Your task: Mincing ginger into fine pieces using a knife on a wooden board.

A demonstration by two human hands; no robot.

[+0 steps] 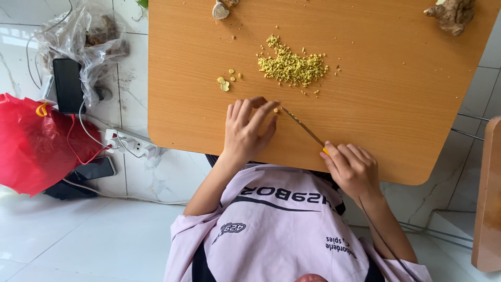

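So the knife point(302, 127) is a thin little paring-style blade lying nearly flat on the wooden bench point(396, 104), tip pointing toward the pile of minced ginger point(291, 66) just beyond it. Looks light and stiff, probably a bit slick from ginger juice, so the yellow handle end is the only sane place to hold it. That's where the right hand point(354, 169) has it, fingers curled closed around the handle. The left hand point(247, 130) sits by the blade tip, fingers bent, pinning something tiny that I can't make out. A few loose ginger slices point(225, 82) lie left of the pile, and a knobbly ginger root point(453, 14) sits at the far corner beyond it. The minced bits look damp and crumbly, easy to scatter.
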